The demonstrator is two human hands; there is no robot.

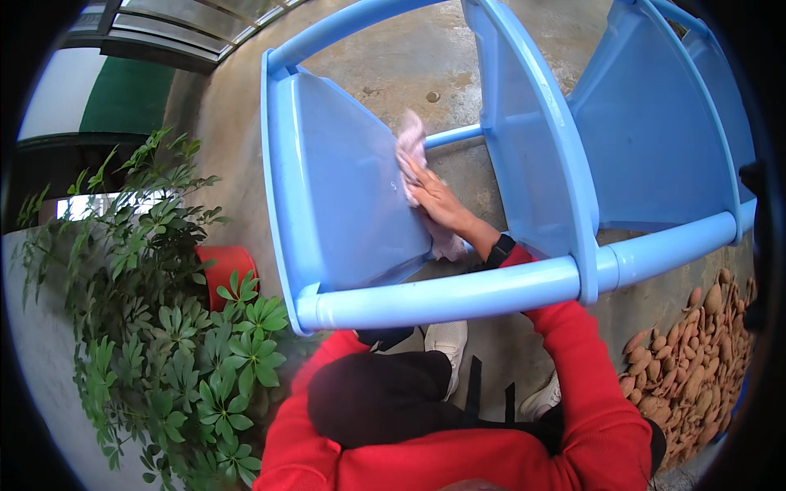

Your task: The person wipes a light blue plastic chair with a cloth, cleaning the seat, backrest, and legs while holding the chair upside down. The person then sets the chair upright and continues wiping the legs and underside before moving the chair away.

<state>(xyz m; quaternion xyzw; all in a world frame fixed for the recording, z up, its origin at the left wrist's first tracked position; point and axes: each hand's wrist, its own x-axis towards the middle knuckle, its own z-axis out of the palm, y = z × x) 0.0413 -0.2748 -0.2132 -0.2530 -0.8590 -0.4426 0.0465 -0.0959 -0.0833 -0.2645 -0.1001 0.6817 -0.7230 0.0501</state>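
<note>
A blue plastic tiered rack (534, 279) lies tipped in front of me, its round posts running sideways and its shelves standing on edge. My right hand (437, 199) reaches in under the near post and presses a pale pink cloth (410, 141) to the end shelf (350, 184). The fingers lie along the cloth, which is blurred at its upper end. Below the hand, another part of the cloth hangs down past the shelf's rim. My left hand is out of view behind the near post; only its dark cuff (387, 336) shows beneath.
Leafy green potted plants (178, 331) and a red pot (227, 273) crowd the left side. At the right, a heap of sweet potatoes (688, 368) covers the concrete floor (393, 61). My light shoes (447, 353) are below the rack. A metal-framed glass structure (178, 27) stands at upper left.
</note>
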